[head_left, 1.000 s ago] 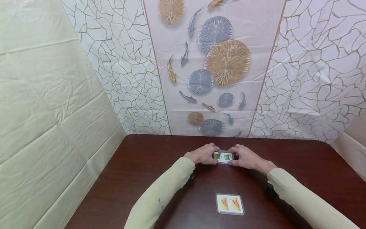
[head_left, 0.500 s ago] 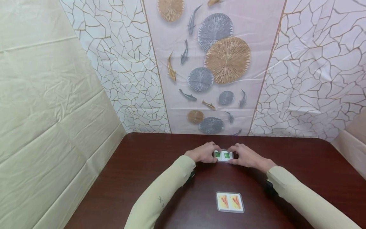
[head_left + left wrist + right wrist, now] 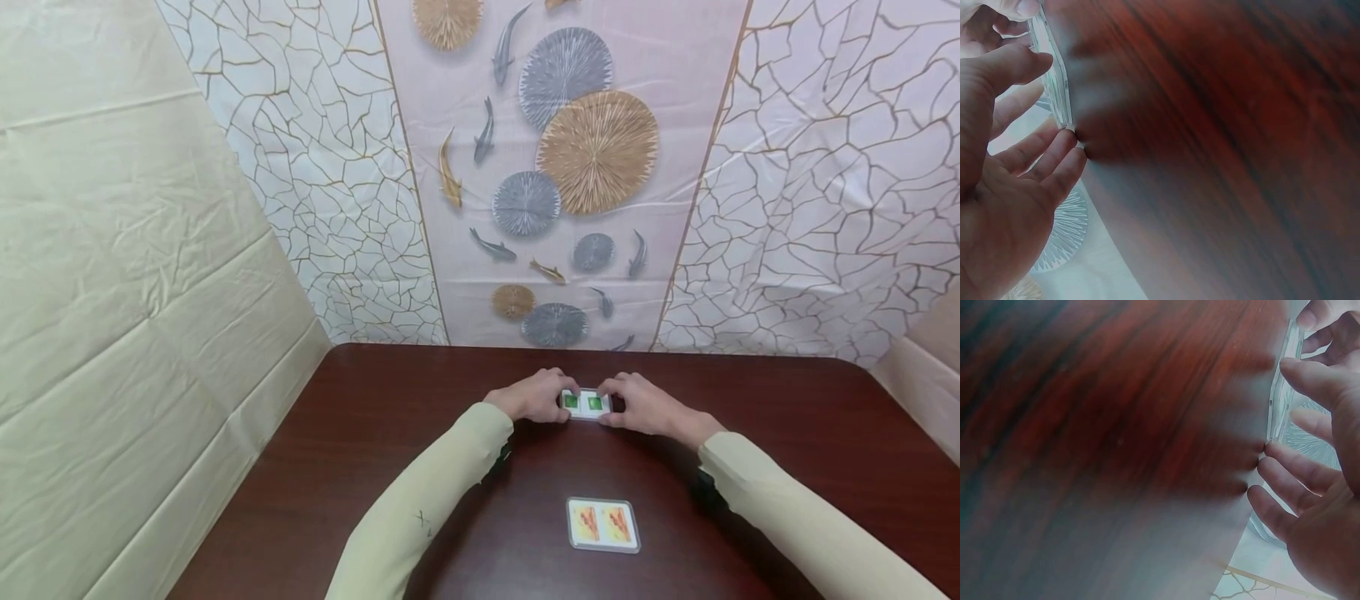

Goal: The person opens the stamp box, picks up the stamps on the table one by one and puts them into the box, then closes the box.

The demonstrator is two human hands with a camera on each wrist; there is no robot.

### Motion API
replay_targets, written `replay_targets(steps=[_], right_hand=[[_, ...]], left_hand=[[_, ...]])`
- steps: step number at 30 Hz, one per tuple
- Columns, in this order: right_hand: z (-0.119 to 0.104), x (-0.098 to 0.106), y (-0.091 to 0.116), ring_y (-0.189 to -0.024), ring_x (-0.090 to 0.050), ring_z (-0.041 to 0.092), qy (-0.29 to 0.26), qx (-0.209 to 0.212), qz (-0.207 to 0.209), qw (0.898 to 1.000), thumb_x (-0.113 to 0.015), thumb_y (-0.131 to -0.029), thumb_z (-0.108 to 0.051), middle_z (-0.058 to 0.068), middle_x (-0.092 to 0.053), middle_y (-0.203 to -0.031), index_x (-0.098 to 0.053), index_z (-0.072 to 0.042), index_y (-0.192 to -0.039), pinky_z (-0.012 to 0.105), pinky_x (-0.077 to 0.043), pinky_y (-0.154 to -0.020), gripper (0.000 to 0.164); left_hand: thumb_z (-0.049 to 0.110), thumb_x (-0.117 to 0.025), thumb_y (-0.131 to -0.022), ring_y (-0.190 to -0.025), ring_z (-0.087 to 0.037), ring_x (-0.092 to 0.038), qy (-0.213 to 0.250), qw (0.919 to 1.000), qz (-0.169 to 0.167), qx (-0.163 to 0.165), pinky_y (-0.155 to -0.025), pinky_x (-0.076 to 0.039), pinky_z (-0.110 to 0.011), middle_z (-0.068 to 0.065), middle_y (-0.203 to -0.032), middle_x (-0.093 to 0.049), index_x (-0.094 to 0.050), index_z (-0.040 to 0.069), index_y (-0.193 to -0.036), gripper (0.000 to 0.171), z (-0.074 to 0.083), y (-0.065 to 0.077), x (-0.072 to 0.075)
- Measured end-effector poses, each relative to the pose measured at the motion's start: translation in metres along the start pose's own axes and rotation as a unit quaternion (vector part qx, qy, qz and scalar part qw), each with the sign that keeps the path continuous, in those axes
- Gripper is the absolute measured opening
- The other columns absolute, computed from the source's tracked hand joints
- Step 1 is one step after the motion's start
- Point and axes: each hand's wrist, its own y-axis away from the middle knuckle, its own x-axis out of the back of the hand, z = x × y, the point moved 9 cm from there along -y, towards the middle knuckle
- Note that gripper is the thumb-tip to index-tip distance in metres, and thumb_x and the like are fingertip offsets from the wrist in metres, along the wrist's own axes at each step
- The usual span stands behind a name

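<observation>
A flat clear-edged case [image 3: 583, 412] with two green pictures on white lies near the far side of the table. My left hand [image 3: 536, 396] holds its left end between thumb and fingers, and my right hand [image 3: 647, 407] holds the right end the same way. Seen by the left wrist camera, the case's thin clear edge [image 3: 1057, 75] is beside the thumb, with the left hand's fingertips [image 3: 1072, 156] low at the tabletop. From the right wrist, the case's edge [image 3: 1277, 400] shows between the thumb and lower fingers. Fingers cover both of its ends.
A second clear case [image 3: 603, 525], with two orange-yellow pictures, lies flat on the table nearer to me, between the forearms. The dark red-brown wooden table [image 3: 360, 467] ends at a patterned cloth wall [image 3: 555, 250]. A plain beige sheet [image 3: 150, 333] hangs along the left.
The whole head view has shifted slightly, with wall, table and both cases appearing higher. Both hands keep their hold on the green-picture case, which has not visibly moved on the table.
</observation>
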Motion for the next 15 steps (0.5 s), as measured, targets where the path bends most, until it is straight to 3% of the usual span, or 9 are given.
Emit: replay_targets(steps=[15], right_hand=[[-0.0023,-0.0011,0.001,-0.097,-0.052,0.023,0.009,0.001,0.002,1.0,-0.078,-0.083,-0.032,0.009,-0.062,-0.108,-0.066,-0.01,-0.115,0.043,-0.048,-0.083,0.04]], left_hand=[[0.03,-0.064,-0.094,-0.126,-0.017,-0.044,-0.015,0.9999,-0.003,0.006,-0.105,-0.041,-0.03,-0.001,-0.143,-0.048,-0.056,0.026,-0.135,0.042,0.0004,0.0006,-0.0025]])
